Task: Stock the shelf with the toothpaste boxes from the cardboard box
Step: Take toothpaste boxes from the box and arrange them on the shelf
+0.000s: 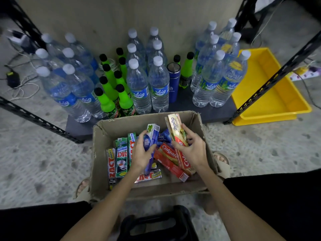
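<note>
Left hand [141,153] fingers curled round blue toothpaste box [151,145], right hand [192,150] gripping cream-gold box [176,130]

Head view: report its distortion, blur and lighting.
Head view: wide-angle bending bows the black metal shelf posts outward; edges soften, blurring the clear plastic water bottles at left; dim, even light; the brown cardboard box stays fairly sharp.

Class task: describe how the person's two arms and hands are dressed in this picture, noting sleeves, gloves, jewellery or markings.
Both forearms are bare, with no sleeves in view. The left hand and right hand wear no gloves. No rings, watch, bracelets or markings can be made out.
</note>
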Action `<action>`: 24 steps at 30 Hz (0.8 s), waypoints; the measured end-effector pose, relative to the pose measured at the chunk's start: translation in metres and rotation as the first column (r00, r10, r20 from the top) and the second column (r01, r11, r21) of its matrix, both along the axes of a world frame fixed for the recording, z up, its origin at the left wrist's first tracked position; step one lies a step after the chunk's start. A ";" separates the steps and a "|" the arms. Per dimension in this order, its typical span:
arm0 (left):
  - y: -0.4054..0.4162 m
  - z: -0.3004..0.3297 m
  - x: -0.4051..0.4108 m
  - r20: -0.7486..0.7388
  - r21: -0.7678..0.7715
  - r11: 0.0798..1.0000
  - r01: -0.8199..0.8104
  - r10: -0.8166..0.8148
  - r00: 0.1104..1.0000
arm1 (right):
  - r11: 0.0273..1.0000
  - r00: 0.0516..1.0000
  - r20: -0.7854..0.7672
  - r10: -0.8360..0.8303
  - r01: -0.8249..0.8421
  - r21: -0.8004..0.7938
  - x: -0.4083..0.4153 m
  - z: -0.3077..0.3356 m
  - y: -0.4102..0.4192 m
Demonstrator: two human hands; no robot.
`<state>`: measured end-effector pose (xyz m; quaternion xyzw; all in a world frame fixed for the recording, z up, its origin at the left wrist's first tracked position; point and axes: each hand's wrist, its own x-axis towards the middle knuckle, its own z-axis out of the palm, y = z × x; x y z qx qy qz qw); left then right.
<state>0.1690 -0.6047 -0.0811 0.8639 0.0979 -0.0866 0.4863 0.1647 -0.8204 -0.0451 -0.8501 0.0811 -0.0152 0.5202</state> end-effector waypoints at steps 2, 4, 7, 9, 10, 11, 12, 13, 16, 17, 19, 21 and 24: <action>0.005 0.034 0.002 0.053 -0.079 0.997 0.015 -0.011 0.999 | 0.999 0.999 0.032 0.023 -0.024 0.025 0.008 0.026 0.000; 0.011 0.069 0.005 0.132 -0.102 0.994 0.033 -0.020 0.991 | 0.998 0.997 0.068 0.043 -0.046 0.043 0.014 0.052 0.000; 0.017 0.127 0.008 0.255 -0.100 0.993 0.057 -0.030 0.966 | 0.996 0.983 0.168 0.070 -0.079 0.051 0.023 0.099 -0.001; 0.022 0.170 0.008 0.334 -0.112 0.991 0.080 -0.038 0.942 | 0.993 0.968 0.232 0.097 -0.110 0.044 0.028 0.140 -0.004; 0.024 0.192 0.007 0.379 -0.103 0.990 0.099 -0.053 0.924 | 0.991 0.958 0.260 0.118 -0.131 0.033 0.030 0.162 -0.008; 0.027 0.215 0.007 0.419 -0.079 0.990 0.121 -0.077 0.905 | 0.988 0.947 0.287 0.142 -0.153 0.016 0.032 0.185 -0.012; 0.029 0.238 0.007 0.463 -0.055 0.989 0.140 -0.099 0.881 | 0.985 0.932 0.320 0.170 -0.174 -0.016 0.034 0.210 -0.018; 0.032 0.261 0.008 0.503 -0.021 0.988 0.156 -0.124 0.855 | 0.979 0.914 0.352 0.201 -0.193 -0.058 0.037 0.234 -0.024; 0.039 0.335 0.016 0.623 0.094 0.978 0.188 -0.205 0.755 | 0.956 0.855 0.429 0.292 -0.248 -0.156 0.044 0.312 -0.044; 0.040 0.358 0.020 0.655 0.139 0.970 0.197 -0.240 0.716 | 0.948 0.836 0.448 0.317 -0.261 -0.182 0.047 0.339 -0.051; 0.042 0.400 0.030 0.705 0.214 0.956 0.200 -0.293 0.646 | 0.923 0.807 0.455 0.376 -0.283 -0.261 0.053 0.389 -0.064; 0.044 0.438 0.046 0.726 0.290 0.937 0.195 -0.348 0.593 | 0.887 0.792 0.429 0.433 -0.292 -0.357 0.065 0.432 -0.075; 0.044 0.484 0.077 0.701 0.417 0.883 0.214 -0.463 0.543 | 0.845 0.780 0.398 0.483 -0.295 -0.446 0.091 0.478 -0.092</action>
